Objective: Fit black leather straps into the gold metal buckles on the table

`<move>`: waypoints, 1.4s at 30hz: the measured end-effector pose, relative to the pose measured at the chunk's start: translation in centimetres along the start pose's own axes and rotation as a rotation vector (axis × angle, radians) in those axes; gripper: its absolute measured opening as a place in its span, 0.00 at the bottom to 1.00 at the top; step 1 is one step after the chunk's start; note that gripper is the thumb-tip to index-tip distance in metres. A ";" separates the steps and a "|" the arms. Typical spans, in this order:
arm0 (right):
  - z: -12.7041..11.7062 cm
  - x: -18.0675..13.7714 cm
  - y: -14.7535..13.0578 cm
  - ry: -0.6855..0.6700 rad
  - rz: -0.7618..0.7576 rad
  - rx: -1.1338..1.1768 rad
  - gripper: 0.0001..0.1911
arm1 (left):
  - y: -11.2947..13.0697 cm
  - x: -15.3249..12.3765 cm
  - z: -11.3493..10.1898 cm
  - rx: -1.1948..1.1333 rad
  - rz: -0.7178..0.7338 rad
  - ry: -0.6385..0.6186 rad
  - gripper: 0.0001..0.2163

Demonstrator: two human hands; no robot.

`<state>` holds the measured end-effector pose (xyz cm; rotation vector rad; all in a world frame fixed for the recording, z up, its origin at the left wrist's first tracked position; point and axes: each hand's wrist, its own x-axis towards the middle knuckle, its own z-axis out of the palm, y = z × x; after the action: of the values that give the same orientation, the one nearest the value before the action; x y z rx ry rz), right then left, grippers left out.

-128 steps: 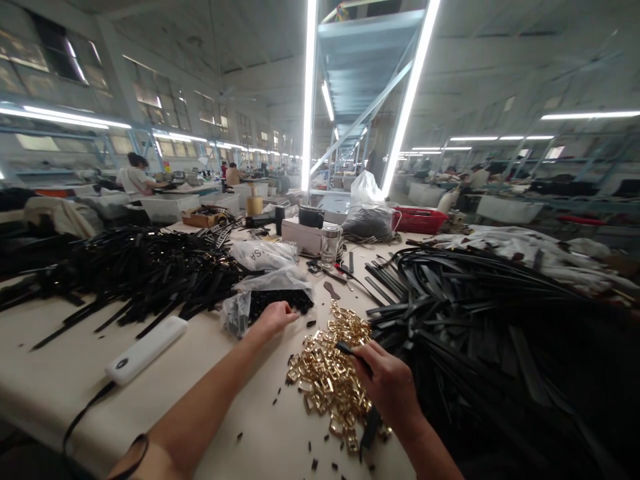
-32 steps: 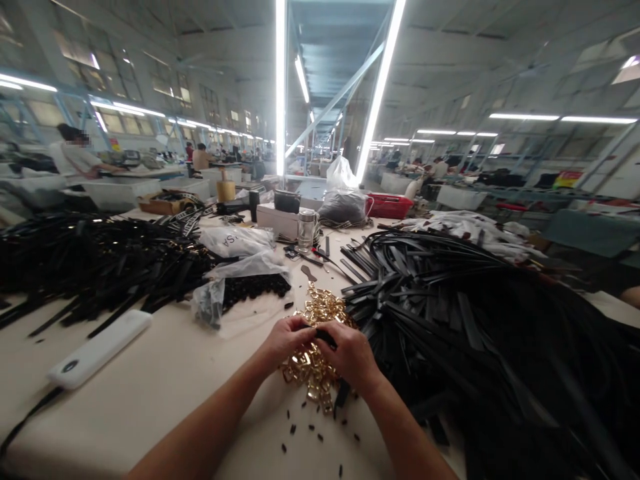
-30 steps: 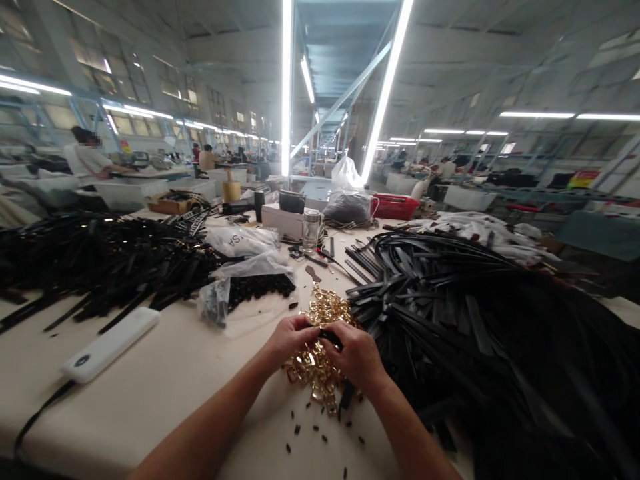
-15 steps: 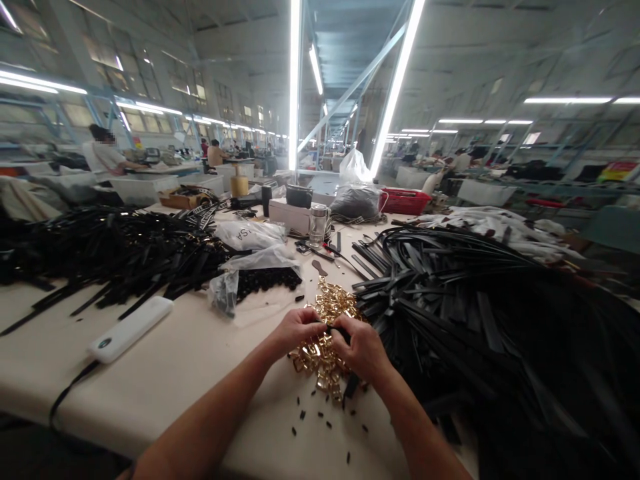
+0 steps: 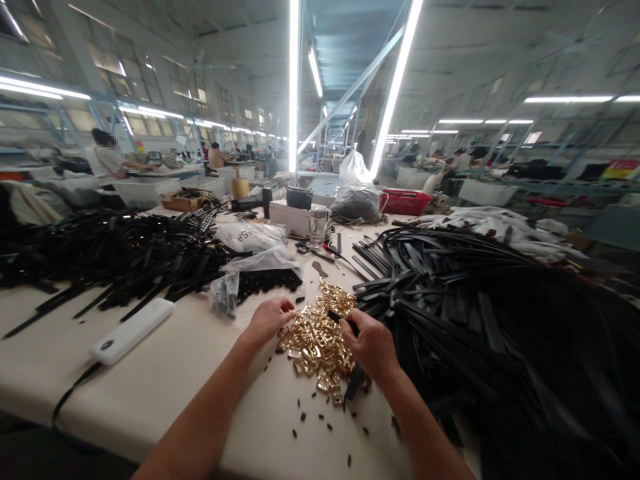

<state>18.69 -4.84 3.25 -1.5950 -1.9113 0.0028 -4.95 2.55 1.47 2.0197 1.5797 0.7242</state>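
My right hand (image 5: 371,339) is closed around a black strap (image 5: 354,383); one end pokes out past the fingertips and the other hangs below the palm. Under and beside it spreads a heap of gold metal buckles (image 5: 320,340). At the heap's upper left edge is my left hand (image 5: 270,321), fingers curled toward the thumb; whatever they pinch, if anything, is hidden. Several small black pieces (image 5: 321,417) are scattered on the table in front of the buckles. Just beyond my left hand, a clear plastic bag (image 5: 223,293) lies open with more small black pieces spilling from it.
A big pile of black straps (image 5: 450,300) covers the right side; another dark pile (image 5: 125,247) lies at left. A white power bank (image 5: 133,331) with a cable rests on the table (image 5: 200,360). Farther back stand a glass jar (image 5: 319,227) and a red basket (image 5: 405,201).
My hands have come apart. The left has moved leftward off the strap to the edge of the buckle heap, while the right keeps the strap, its end now exposed.
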 end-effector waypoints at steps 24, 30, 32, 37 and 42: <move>0.7 -0.2 -0.2 -0.004 -0.061 -0.028 0.11 | 0.7 0.5 2.6 0.172 -0.020 0.009 0.04; 0.3 -0.2 -0.4 -0.043 -0.010 0.027 0.12 | 0.3 0.7 3.0 0.014 -0.040 0.056 0.05; 0.1 -0.1 -0.5 -0.048 0.006 0.051 0.11 | 0.4 0.7 3.2 -0.209 -0.084 0.029 0.08; 0.0 -0.2 -0.7 -0.055 0.029 0.075 0.11 | 1.5 0.2 3.5 -0.993 -0.257 -0.109 0.15; 0.3 -0.2 -0.6 -0.052 0.058 0.045 0.11 | 2.7 -0.7 3.5 -1.213 -0.303 -0.231 0.15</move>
<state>18.06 -5.03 3.19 -1.6347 -1.8903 0.1116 -0.77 1.10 0.54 0.9012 0.8723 0.9460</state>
